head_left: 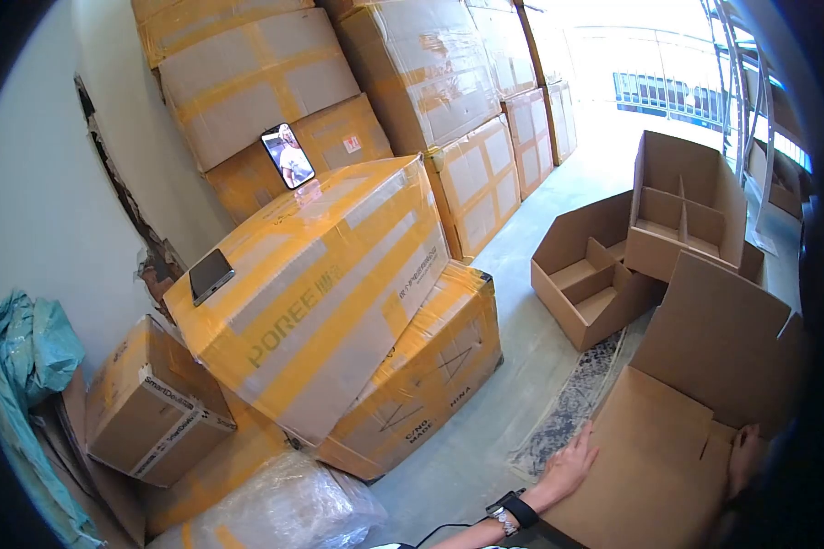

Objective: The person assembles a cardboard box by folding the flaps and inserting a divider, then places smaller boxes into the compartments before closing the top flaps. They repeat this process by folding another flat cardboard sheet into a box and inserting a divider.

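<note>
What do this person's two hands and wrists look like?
The left hand wears no glove; on its wrist are a wide black band, perhaps a watch strap, and a silvery bracelet. The right hand also looks gloveless; its wrist is too dim to judge.

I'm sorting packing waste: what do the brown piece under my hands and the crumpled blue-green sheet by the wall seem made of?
The brown piece: likely cardboard, matte, with straight creases and cut slots. The blue-green sheet: probably thin plastic, slightly shiny and sharply crumpled, though possibly fabric.
</note>
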